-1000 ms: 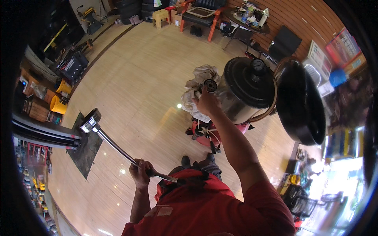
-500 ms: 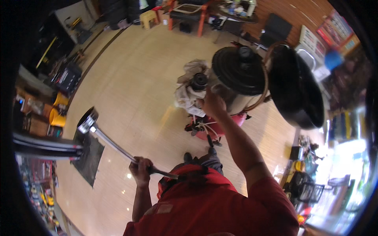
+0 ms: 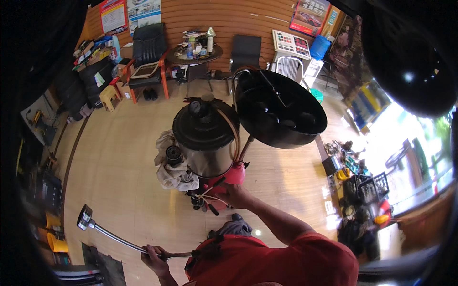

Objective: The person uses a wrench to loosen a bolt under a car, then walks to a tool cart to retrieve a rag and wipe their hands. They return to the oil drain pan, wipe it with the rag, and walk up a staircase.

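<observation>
My left hand grips the handle end of a long metal wrench whose socket head points left over the wooden floor. My right hand rests low on a red-based machine, by its thin cables and black levers. Above it stands a steel tank with a black lid and gauge. A round black part lies on a pale rag beside the tank. A large black funnel pan stands on a post to the right.
A black chair with orange frame and a small round table with bottles stand by the wooden back wall. Tools and black crates lie at the right. Shelves with orange items line the left.
My right hand has dropped from the round part on the rag to the machine's red base. The view has swung up toward the back wall. The left hand keeps the wrench.
</observation>
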`<act>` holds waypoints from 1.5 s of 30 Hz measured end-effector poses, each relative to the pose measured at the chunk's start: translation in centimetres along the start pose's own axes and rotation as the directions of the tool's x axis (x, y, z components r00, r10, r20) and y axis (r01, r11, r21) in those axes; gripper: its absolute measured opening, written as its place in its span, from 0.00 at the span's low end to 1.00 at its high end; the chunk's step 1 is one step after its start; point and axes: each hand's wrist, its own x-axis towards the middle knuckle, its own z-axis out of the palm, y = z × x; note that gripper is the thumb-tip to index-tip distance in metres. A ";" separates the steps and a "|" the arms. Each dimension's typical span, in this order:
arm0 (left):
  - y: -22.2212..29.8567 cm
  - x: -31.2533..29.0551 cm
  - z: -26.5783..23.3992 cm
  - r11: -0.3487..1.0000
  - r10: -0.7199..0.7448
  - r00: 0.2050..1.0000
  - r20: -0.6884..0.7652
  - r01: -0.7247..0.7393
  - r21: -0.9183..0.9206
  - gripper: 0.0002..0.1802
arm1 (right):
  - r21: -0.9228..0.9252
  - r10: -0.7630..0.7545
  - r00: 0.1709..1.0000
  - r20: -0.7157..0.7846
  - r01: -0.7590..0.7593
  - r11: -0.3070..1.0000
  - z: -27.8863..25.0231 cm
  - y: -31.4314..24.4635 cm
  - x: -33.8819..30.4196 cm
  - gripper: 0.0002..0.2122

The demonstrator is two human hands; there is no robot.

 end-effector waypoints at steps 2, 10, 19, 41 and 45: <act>0.0 0.4 1.3 0.999 0.039 0.999 -0.007 -0.039 -0.022 0.13 | 0.037 -0.014 1.000 -0.010 0.015 0.999 -0.4 0.5 -0.3 0.15; -0.8 0.2 3.4 0.997 0.076 0.993 0.089 -0.077 0.009 0.09 | 0.107 -0.018 1.000 0.004 0.017 0.994 -4.3 -3.3 -1.9 0.16; 0.2 -0.5 9.0 0.997 -0.070 0.993 0.095 0.071 -0.008 0.08 | 0.139 0.040 0.999 -0.029 -0.036 0.990 -10.3 -3.5 -3.0 0.17; -0.5 -1.9 22.9 0.996 0.007 0.949 0.316 0.023 -0.091 0.07 | 0.373 -0.013 0.963 -0.268 0.116 0.921 -23.3 1.4 -7.3 0.16; -1.7 -2.5 24.6 0.993 0.021 0.942 0.334 0.019 -0.114 0.08 | 0.380 -0.046 0.943 -0.331 0.178 0.908 -25.9 3.9 -8.9 0.16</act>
